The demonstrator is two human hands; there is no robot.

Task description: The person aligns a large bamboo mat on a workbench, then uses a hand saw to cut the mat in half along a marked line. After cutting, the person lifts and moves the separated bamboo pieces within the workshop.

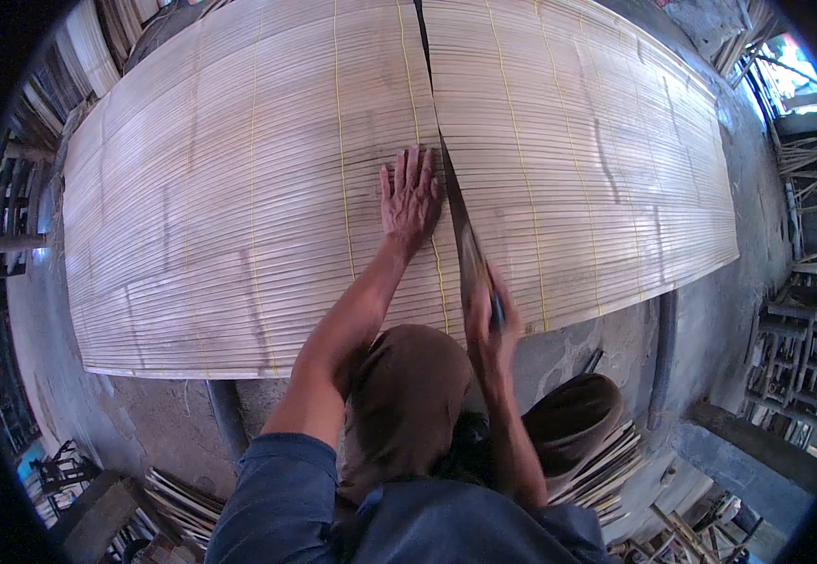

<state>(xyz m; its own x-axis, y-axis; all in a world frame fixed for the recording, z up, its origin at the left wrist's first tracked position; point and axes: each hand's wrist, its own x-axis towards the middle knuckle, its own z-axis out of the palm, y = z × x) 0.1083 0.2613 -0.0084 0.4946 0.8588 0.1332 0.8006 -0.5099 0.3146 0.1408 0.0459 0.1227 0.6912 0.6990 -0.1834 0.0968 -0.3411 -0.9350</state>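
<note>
A wide mat of pale thin slats [173,216], stitched across with yellow threads, stretches before me. My left hand [411,202] lies flat on it, fingers spread, just left of a dark slit in the slats. In my right hand [493,320], near the mat's close edge, is the handle of a hand saw [458,207]. Its long dark blade tapers away from me along the slit. Motion blurs the right hand and the handle, where a bit of blue shows. Beyond the blade's tip, the narrow slit runs on to the far edge.
Dark pipe-like supports [664,357] show under the mat's near edge. My bent knees [408,404] are close to that edge. Bundles of thin sticks [606,475] lie on the floor beside me. Stacked frames and slats [793,362] line the right side.
</note>
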